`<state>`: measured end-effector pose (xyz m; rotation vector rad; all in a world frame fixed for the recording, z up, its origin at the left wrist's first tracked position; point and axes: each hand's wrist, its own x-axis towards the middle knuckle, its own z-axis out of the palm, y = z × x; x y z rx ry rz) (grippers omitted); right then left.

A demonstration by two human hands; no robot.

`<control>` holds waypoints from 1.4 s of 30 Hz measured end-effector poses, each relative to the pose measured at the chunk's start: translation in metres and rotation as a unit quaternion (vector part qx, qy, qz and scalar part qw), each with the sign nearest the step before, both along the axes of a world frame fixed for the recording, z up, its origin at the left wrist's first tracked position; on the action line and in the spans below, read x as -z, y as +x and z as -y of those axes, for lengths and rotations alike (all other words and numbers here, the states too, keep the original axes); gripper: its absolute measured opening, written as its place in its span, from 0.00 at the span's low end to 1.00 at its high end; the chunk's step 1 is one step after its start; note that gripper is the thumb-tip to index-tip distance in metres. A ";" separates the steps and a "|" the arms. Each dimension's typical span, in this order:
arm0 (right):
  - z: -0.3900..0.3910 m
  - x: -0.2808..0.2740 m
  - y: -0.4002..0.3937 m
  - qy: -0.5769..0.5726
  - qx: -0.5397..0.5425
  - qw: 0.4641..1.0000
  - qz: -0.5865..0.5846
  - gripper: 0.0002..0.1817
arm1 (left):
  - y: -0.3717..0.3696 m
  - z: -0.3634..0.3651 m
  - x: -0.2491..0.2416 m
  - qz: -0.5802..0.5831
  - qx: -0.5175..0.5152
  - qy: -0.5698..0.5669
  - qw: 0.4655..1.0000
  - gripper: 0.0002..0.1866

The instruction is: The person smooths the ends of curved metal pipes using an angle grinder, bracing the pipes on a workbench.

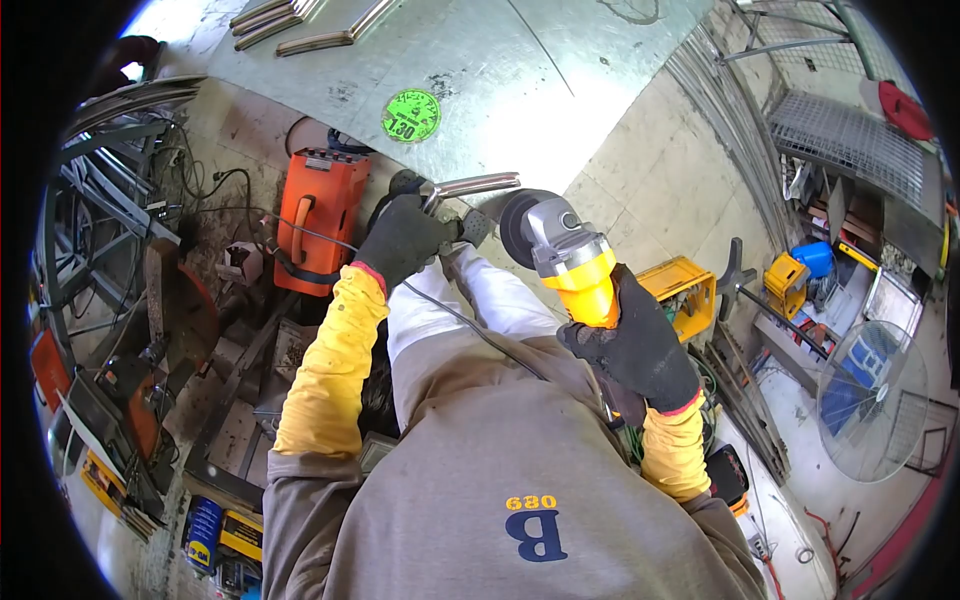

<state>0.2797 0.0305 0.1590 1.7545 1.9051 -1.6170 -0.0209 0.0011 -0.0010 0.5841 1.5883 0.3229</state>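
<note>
Metal stock and tools are crowding the floor [620, 205] around a glossy bench [480, 110] that is bearing a green sticker [411, 116]. At its near corner, the left hand [405, 240], gloved, is closing its grip near the lower end of a bent tube [475, 186]. The gloved right hand [640, 345] is gripping a yellow grinder [570, 250], whose disc [515, 228] is sitting just beside the tube. An orange machine [320, 215] is standing left of them.

The table [480, 80] is smooth, glossy metal. Matt, dark cloth gloves [640, 345] contrast with the shiny metal tube [475, 186].
</note>
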 end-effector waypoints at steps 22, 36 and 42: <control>-0.006 -0.001 -0.007 -0.045 0.039 0.998 -0.036 0.38 | 0.002 -0.008 -0.021 0.010 -0.028 -0.058 0.998 0.14; 0.008 0.006 0.009 -0.058 0.101 0.992 -0.051 0.36 | -0.022 0.001 -0.015 0.117 -0.016 -0.026 0.993 0.13; 0.012 0.001 0.036 0.001 0.253 0.938 -0.238 0.31 | -0.044 0.031 -0.055 0.065 0.007 0.174 0.983 0.10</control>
